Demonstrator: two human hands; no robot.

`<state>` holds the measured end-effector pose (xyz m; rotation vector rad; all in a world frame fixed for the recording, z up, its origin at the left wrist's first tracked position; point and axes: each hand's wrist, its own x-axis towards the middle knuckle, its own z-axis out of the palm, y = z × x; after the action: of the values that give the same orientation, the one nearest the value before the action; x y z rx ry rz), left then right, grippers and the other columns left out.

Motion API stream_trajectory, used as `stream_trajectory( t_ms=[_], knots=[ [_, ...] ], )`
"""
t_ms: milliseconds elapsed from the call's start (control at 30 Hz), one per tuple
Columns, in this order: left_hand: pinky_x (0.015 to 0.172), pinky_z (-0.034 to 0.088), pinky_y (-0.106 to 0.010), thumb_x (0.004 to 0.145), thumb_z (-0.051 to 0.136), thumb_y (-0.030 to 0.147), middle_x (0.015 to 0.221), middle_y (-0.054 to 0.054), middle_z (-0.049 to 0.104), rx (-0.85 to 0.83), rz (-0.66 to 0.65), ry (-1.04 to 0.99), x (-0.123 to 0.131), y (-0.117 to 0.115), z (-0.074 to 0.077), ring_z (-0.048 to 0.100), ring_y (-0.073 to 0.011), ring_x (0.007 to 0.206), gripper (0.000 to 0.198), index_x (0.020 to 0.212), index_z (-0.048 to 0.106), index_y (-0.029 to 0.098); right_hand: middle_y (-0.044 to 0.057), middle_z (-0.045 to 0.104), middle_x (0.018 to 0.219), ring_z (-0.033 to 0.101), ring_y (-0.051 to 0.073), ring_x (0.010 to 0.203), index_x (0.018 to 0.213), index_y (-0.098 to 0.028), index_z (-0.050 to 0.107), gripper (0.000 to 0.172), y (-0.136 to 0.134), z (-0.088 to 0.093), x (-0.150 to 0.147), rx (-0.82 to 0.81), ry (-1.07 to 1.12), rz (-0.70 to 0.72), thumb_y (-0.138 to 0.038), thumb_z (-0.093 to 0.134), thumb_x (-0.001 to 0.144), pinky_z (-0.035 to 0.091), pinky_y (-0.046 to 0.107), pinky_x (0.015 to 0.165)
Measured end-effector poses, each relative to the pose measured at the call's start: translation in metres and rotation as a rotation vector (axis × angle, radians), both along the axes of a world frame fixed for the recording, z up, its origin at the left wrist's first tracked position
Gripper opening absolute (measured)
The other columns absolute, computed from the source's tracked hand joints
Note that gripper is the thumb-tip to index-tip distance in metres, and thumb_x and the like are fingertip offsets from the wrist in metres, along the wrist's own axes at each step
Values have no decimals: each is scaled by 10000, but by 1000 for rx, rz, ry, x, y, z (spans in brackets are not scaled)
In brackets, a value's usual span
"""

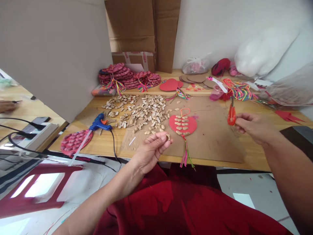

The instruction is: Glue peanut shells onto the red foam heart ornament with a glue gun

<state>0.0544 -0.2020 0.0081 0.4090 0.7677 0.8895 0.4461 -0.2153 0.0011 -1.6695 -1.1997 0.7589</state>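
Between the thumb and fingers of my left hand (156,148) is a peanut shell (168,137), held just below the shell pile. My right hand (249,125) is closed on a small tool with orange handles (231,115), out to the right over the table; its dark tip points away from me. A red heart (172,123) lies on brown cardboard (215,143) between my hands. Two columns of peanut shells sit on the heart, an orange loop tops it, and a green and pink tassel (186,155) hangs below. Loose peanut shells (149,112) are spread left of the heart.
A blue glue gun (100,123) with its cord lies at the left, by a shell-covered pink heart (74,142). Finished pieces (127,76), red hearts (168,85) and colourful tassels (242,91) line the back. A power strip (36,137) and another person's hand (7,106) are far left.
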Motion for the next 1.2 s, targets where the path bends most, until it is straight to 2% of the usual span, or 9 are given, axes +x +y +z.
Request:
stream_trajectory(
  t_ms=[167, 267, 367, 633, 733, 833, 900, 1033, 1200],
  knots=[
    [736, 632, -130, 742, 899, 90, 821, -24, 763, 59, -69, -75, 20, 0, 1, 782, -122, 799, 162, 856, 784, 94, 31, 664, 727, 434, 71, 473, 766, -191, 689, 373, -30, -3, -101, -160, 441, 176, -477, 896, 644, 279, 240, 440],
    [731, 627, -132, 661, 970, 159, 794, -16, 764, 78, -145, -120, 36, -5, 1, 772, -111, 775, 273, 856, 785, 108, 2, 616, 702, 420, 60, 476, 795, -184, 687, 387, -35, -9, -151, -189, 607, 244, -469, 891, 631, 308, 225, 444],
    [695, 606, -122, 633, 993, 217, 779, -20, 763, 83, -179, -106, 44, -11, -1, 734, -76, 703, 336, 865, 776, 108, -27, 565, 677, 488, 82, 504, 798, -193, 659, 407, -37, -12, -176, -187, 734, 285, -497, 886, 651, 384, 230, 467],
    [694, 573, -134, 645, 985, 261, 752, 25, 710, 132, -74, -47, 38, -17, -4, 675, -44, 664, 356, 863, 740, 123, -51, 572, 668, 467, 57, 480, 784, -190, 621, 379, -39, -16, -189, -124, 864, 305, -445, 895, 722, 357, 198, 446],
    [676, 566, -144, 638, 984, 273, 776, 39, 704, 203, 44, -14, 37, -15, -4, 680, -53, 672, 370, 876, 734, 139, -56, 584, 659, 484, 63, 473, 781, -196, 637, 296, -39, -12, -192, -55, 730, 269, -370, 877, 767, 372, 201, 438],
    [664, 564, -153, 658, 971, 293, 779, 43, 703, 285, 112, 38, 36, -15, -6, 670, -52, 658, 356, 885, 739, 147, -33, 677, 730, 576, 90, 574, 978, -209, 736, 315, -38, -6, -197, 11, 537, 204, -284, 907, 724, 484, 216, 541],
    [669, 564, -159, 689, 955, 299, 780, 33, 712, 322, 97, 62, 35, -15, -6, 666, -52, 656, 325, 883, 744, 145, -8, 730, 788, 641, 126, 665, 1067, -213, 755, 418, -37, -5, -201, 49, 458, 168, -255, 920, 685, 534, 243, 615],
    [740, 591, -184, 691, 959, 295, 848, 9, 745, 282, 23, 25, 28, -17, -7, 709, -76, 737, 314, 879, 757, 145, 12, 751, 819, 664, 149, 718, 980, -212, 788, 236, -33, -7, -203, 103, 324, 168, -268, 854, 760, 547, 275, 680],
    [748, 589, -167, 672, 973, 273, 792, 1, 743, 175, -65, -27, 17, -17, -7, 709, -72, 725, 299, 794, 743, 126, -8, 712, 767, 633, 133, 720, 916, -216, 801, 108, -30, 4, -200, 49, 247, 290, -264, 773, 824, 506, 256, 696]
  ],
)
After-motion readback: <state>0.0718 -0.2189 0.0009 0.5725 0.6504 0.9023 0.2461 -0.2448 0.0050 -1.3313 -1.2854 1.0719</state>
